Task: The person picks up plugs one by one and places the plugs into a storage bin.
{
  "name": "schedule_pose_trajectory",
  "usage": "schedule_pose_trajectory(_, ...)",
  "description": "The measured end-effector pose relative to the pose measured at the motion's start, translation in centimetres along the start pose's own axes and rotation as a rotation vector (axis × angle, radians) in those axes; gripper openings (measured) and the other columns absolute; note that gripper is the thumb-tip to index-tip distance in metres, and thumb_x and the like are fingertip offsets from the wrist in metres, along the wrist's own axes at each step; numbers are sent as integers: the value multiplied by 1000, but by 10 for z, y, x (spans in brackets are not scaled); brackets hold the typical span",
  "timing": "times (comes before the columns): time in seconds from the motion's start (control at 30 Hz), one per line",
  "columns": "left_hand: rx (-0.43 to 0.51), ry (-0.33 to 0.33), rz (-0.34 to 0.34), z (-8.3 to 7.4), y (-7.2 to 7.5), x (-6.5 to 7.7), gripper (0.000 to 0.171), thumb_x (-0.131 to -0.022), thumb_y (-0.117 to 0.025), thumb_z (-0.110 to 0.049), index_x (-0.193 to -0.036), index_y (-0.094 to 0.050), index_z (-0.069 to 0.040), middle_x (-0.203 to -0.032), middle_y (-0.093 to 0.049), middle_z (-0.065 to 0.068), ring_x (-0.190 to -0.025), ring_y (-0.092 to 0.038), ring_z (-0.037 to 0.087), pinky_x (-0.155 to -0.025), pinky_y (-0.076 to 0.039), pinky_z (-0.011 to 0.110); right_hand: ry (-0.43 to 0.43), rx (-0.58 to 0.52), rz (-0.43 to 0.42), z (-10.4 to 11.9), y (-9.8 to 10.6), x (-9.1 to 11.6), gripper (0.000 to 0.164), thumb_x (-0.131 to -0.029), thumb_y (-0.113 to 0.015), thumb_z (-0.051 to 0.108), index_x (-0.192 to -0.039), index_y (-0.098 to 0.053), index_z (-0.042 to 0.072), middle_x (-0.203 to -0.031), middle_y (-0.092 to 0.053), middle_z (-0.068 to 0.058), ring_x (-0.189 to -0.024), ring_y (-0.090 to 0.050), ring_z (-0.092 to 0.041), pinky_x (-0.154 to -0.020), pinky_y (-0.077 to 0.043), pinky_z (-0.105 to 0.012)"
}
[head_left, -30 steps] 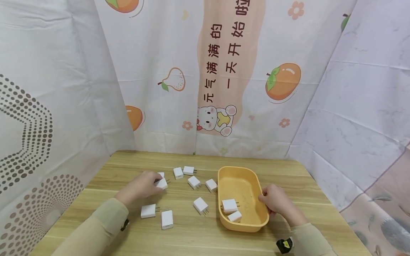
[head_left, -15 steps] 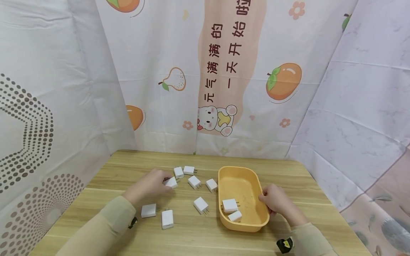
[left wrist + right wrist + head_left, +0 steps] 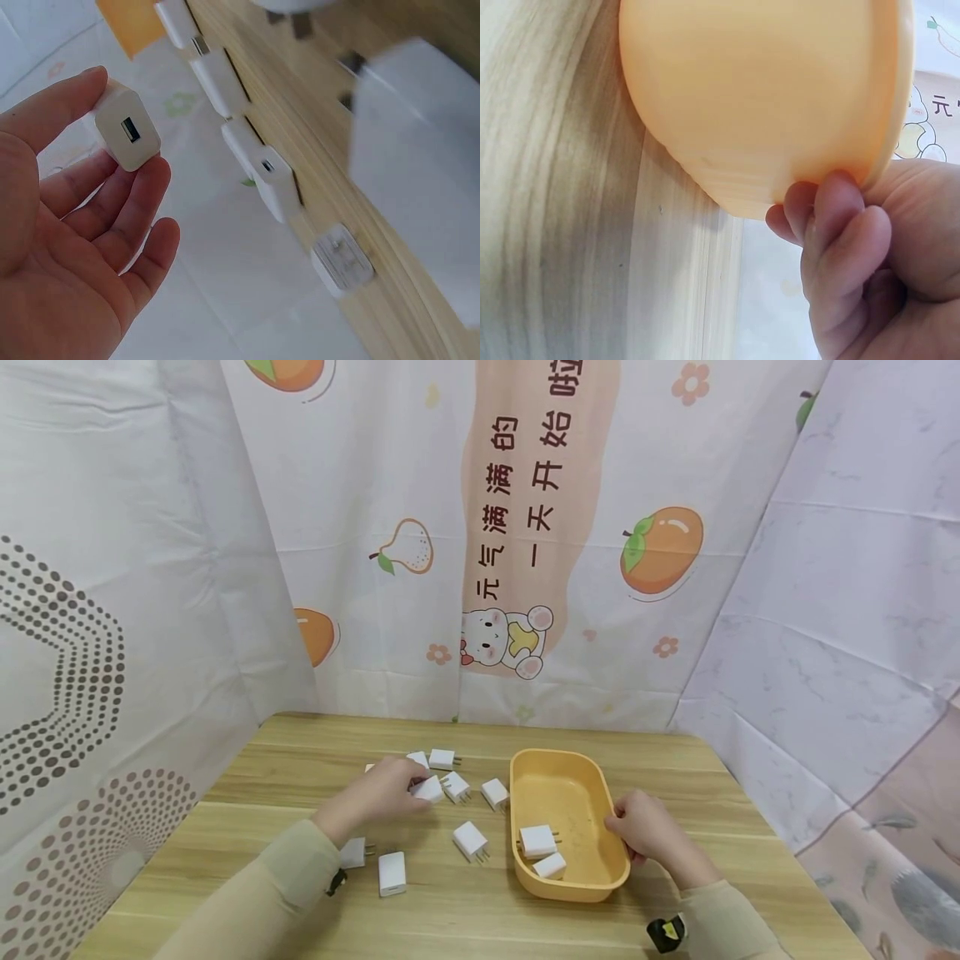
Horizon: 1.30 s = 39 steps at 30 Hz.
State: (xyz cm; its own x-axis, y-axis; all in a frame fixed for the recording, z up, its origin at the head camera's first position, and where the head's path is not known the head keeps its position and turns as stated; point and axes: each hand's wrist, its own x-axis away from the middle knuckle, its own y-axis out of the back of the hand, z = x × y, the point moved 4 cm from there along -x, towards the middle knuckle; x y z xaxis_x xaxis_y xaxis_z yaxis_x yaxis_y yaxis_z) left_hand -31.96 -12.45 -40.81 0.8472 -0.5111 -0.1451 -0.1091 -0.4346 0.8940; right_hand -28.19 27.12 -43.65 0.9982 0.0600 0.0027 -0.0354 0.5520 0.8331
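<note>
My left hand [image 3: 386, 791] pinches a white USB charger [image 3: 129, 129] between thumb and fingers, its port facing the wrist camera. In the head view that charger overlaps another charger [image 3: 455, 787] lying just beyond it. At the right, my right hand [image 3: 643, 828] grips the near right side of a yellow plastic bin [image 3: 572, 893]; the right wrist view has its fingers curled against the outer wall below the rim. Inside the bin, two chargers, one larger [image 3: 537, 842] and one smaller [image 3: 551, 866], lie at the near left corner.
More white chargers lie scattered on the wooden table [image 3: 450, 927]: one [image 3: 470, 841] left of the bin, one [image 3: 495, 794] near its left wall, another [image 3: 392, 873] in front, and one [image 3: 353, 852] partly behind the left sleeve. Printed curtains [image 3: 375, 693] enclose the table's back and sides.
My left hand has moved right with the charger, from the left group of chargers toward the middle of the table. The right hand and the bin have stayed in place.
</note>
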Motion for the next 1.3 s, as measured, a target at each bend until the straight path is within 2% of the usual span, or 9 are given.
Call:
schedule_pose_trajectory(0.4,36,-93,2,-34,-9,-11,29,-85,-82,-25,-107,-76,-9,-90,-67,-8,-78,-57,7,-66,-50,26,-1,-3,-4,-1,0,-2,30,-91,-63,6,-63,-53,7,-42,-50,-2,-33,-54,-15,-35,-49,-32)
schedule_pose_trajectory(0.6,110,-126,38,-51,-14,-16,23,-85,-81,-22,-106,-77,-13,-86,-67,-12,-75,-57,5,-65,-50,25,-3,-3,-8,-1,-1,-2,30,-91,-63,6,-62,-53,7,-42,-50,-2,-33,-54,-15,-35,-49,-32)
schedule_pose_trajectory(0.73,137,-124,59,-61,-19,-19,24,-85,-81,-22,-107,-77,-13,-84,-66,-12,-74,-58,4,-64,-50,24,-11,-2,-6,-1,-1,-2,30,-91,-63,6,-63,-53,7,-43,-50,-3,-33,-54,-15,-35,-49,-32)
schedule_pose_trajectory(1.0,66,-141,58,-78,-29,-25,20,-85,-82,-28,-98,-75,-16,-80,-62,-12,-71,-53,4,-61,-47,22,-10,-8,-6,0,0,-1,30,-91,-63,6,-63,-53,7,-42,-50,-3,-33,-53,-14,-36,-48,-31)
schedule_pose_trajectory(1.3,59,-151,73,-93,-41,-32,29,-84,-83,-30,-108,-77,-15,-89,-66,-14,-76,-57,2,-66,-49,19,-14,-10,2,-1,-1,-2,29,-91,-63,6,-64,-55,7,-43,-50,-3,-34,-53,-14,-36,-49,-32)
